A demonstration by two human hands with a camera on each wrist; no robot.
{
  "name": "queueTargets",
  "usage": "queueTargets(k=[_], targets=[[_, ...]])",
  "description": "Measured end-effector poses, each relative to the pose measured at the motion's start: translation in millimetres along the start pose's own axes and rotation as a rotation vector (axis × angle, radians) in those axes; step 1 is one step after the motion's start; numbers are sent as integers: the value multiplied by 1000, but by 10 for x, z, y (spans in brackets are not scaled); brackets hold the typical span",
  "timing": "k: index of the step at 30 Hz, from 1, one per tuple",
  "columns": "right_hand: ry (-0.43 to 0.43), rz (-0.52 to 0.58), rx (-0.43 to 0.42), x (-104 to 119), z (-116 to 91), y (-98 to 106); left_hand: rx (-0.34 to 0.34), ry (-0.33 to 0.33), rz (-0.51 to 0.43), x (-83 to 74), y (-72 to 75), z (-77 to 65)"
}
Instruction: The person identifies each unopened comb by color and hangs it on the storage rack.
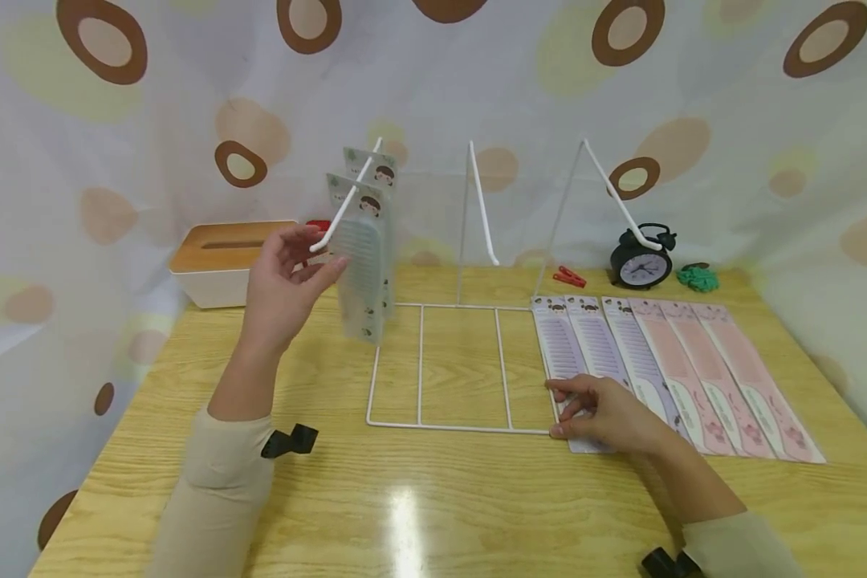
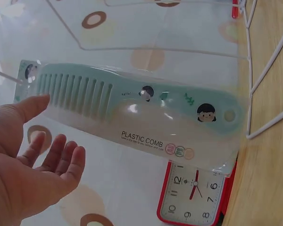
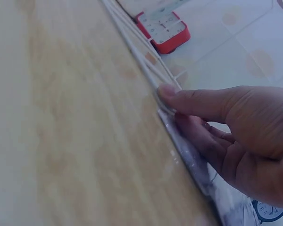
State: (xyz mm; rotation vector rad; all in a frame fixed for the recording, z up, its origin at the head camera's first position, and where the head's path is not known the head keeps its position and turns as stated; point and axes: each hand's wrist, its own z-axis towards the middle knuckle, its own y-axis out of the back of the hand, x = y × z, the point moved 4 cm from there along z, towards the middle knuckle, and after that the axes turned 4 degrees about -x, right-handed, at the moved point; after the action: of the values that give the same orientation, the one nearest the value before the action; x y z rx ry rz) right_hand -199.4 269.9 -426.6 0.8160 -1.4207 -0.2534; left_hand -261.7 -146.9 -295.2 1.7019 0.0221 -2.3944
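A white wire display rack (image 1: pixel 462 429) stands on the table with three upper prongs. From its left prong hang two packaged green plastic combs (image 1: pixel 361 273), one behind the other. My left hand (image 1: pixel 278 289) is beside the tip of that prong, thumb close to the front comb; in the left wrist view its fingers are spread and hold nothing. At the front right corner of the rack's base, my right hand (image 1: pixel 610 413) pinches the wire between thumb and fingers. It covers part of the nearest packaged purple comb (image 1: pixel 559 341).
More purple combs and several pink combs (image 1: pixel 755 377) lie in a row on the right. Behind them are a black alarm clock (image 1: pixel 641 263), a red clip (image 1: pixel 569 277) and a green bundle (image 1: pixel 698 278). A wood-lidded box (image 1: pixel 220 285) and red clock (image 2: pixel 193 193) are at back left.
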Motion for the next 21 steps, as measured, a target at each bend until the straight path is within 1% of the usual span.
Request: queueTargets(k=[2,3,4,5,6,8,11,13,14,16,21], targets=[[-17,24,8,21,16,30,-20,27,28,8,109,-100],[-27,34,4,29,36,60,-16,43,43,17,160,-149],[-33,36,-7,35,64,102,3,56,58,38,203,-193],[-41,29,-22,38,103,153,38,69,72,61,232,-238],[-52,25,-41,34,153,213,93,82,82,102,249,-276],[-79,0,-78,8,287,341,242,121,102,220,244,-352],[-87,-53,-106,-55,541,508,495,177,141,445,152,-472],[-88,-95,-102,-100,709,583,625,215,158,592,79,-549],[-85,-120,-97,-120,783,609,671,229,163,658,47,-583],[-83,-177,-74,-158,906,641,735,254,164,771,-4,-639],[-104,-359,-6,-230,1079,670,834,297,138,958,-71,-746]])
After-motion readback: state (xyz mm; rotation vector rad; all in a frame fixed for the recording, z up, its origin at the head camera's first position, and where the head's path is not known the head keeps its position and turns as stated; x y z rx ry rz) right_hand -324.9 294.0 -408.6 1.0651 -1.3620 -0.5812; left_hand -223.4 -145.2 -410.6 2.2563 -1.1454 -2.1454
